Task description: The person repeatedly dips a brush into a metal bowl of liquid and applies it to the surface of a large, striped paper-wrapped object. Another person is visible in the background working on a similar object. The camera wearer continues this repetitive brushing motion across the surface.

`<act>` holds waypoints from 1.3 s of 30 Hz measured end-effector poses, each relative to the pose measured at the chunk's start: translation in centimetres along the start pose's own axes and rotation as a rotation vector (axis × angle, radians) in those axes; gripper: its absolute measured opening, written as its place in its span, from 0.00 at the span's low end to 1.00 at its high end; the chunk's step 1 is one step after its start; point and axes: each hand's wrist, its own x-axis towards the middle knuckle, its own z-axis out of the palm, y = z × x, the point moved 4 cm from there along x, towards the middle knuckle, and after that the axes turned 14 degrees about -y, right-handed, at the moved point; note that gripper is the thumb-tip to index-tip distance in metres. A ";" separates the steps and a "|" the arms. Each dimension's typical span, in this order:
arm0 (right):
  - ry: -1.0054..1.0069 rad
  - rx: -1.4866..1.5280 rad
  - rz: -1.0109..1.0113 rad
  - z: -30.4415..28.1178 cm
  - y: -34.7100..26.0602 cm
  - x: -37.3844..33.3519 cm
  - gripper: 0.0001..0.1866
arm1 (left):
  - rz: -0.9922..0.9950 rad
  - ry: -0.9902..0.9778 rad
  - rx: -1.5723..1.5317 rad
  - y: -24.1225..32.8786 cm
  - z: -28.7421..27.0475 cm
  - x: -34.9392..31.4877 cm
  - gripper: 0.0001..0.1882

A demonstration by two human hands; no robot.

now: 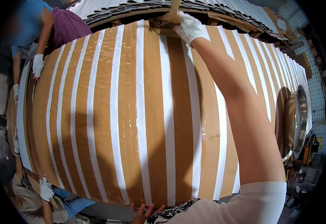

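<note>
In front of me overlapping brown sheets lie in a wide layered spread, their white margins showing as stripes. Many brown strips have a wet gloss, most of all on the left half. At the far edge my right hand, in a white knit glove, is closed on a wide brush with a pale wooden handle. Its dark bristles touch the far ends of the sheets. My left hand, bare, rests at the near edge with its fingers apart; the palm is hidden below the edge.
A round metal basin stands tilted on the sheets at the right. Two co-workers are at the left end, their gloved hands at a board's edge. White wavy-edged sheets lie stacked beyond the far edge. Shelved items stand far right.
</note>
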 end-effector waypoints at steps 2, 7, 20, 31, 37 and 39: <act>0.023 -0.007 0.064 0.8 -0.1 0.8 0.16 | 0.016 -0.025 0.027 -0.1 -0.3 -0.4 0.30; -0.130 0.137 -0.069 -3.2 -3.2 -5.7 0.13 | 0.018 -0.054 -0.024 -0.1 -2.1 -0.9 0.31; -0.558 0.303 -0.469 -14.2 -17.4 -50.7 0.24 | -0.064 0.207 -0.200 -0.4 -3.2 1.1 0.26; -0.345 0.141 -0.329 -15.9 -15.7 -53.4 0.20 | -0.040 0.099 -0.194 0.6 -4.5 0.4 0.42; -0.558 0.155 -0.376 -15.1 -14.6 -57.5 0.18 | -0.054 0.015 -0.272 1.0 -4.5 -0.2 0.43; -0.678 0.335 -0.119 -14.9 -13.7 -55.6 0.15 | -0.042 -0.019 -0.316 0.9 -4.9 -0.7 0.45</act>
